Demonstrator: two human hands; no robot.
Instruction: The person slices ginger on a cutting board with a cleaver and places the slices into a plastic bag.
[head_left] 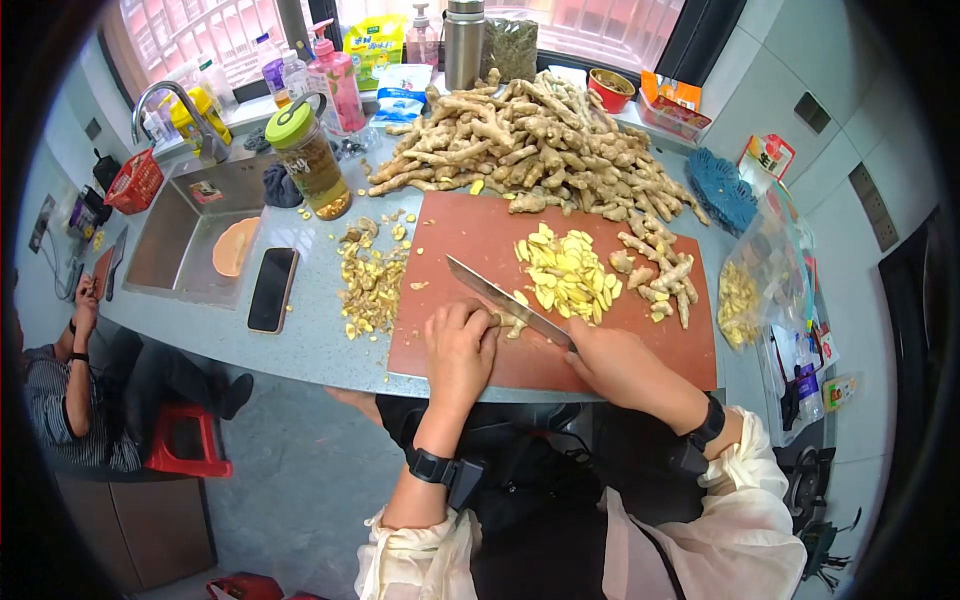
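Two bare hands work over the reddish cutting board [450,230], which lies along the front edge of the worktop [220,325]. The left hand [460,345] has its fingers bent and pressed on a small piece of ginger root [512,323]; this piece is on the board, slightly left of its middle and nearer to the front edge. The right hand [615,360] is closed around the handle of the kitchen knife [508,300], whose tip points toward the board's far left corner.

I judge that the piece is light and firm, rather stiff, with a fibrous inside. Its cut face is probably wet, so it may slide or roll under the blade. The best hold is from above, on the side away from the blade, with fingertips tucked back. The knife seems moderately heavy and rigid, and should be taken only by its handle, since the blade could be slippery with juice.

Beyond the blade, the thin ginger slices [570,275] look flexible and easy to snap; they are better gathered loosely with a flat palm. Near the board's right edge, the knobby ginger roots [670,280] offer thicker parts for gripping, while their narrow joints may break.
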